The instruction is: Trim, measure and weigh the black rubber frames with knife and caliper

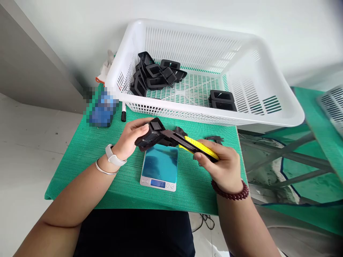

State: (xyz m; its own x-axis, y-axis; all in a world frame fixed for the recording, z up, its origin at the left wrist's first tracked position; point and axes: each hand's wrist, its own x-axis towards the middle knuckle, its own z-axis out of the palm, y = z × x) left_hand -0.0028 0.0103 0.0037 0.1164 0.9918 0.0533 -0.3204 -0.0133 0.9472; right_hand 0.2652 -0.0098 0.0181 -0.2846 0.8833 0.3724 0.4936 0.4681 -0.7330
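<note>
My left hand (134,137) grips a black plastic frame part (151,134), thumb on its near side, above the back of a small digital scale (160,167). In my right hand (221,160) is a yellow and black utility knife (202,147), its blade out and pointing left. The blade end meets the right edge of the black part; whether it is cutting in cannot be made out. Behind the knife, dark scraps (180,131) lie on the green mat. Another black scrap (214,139) rests beyond my right hand.
A large white basket (182,112) stands at the back, holding several black plastic frames (157,71) at left and a pair of stacked ones (222,99) at right. A marker (123,112) and a blurred blue object (102,109) lie at left on the green mat (112,192).
</note>
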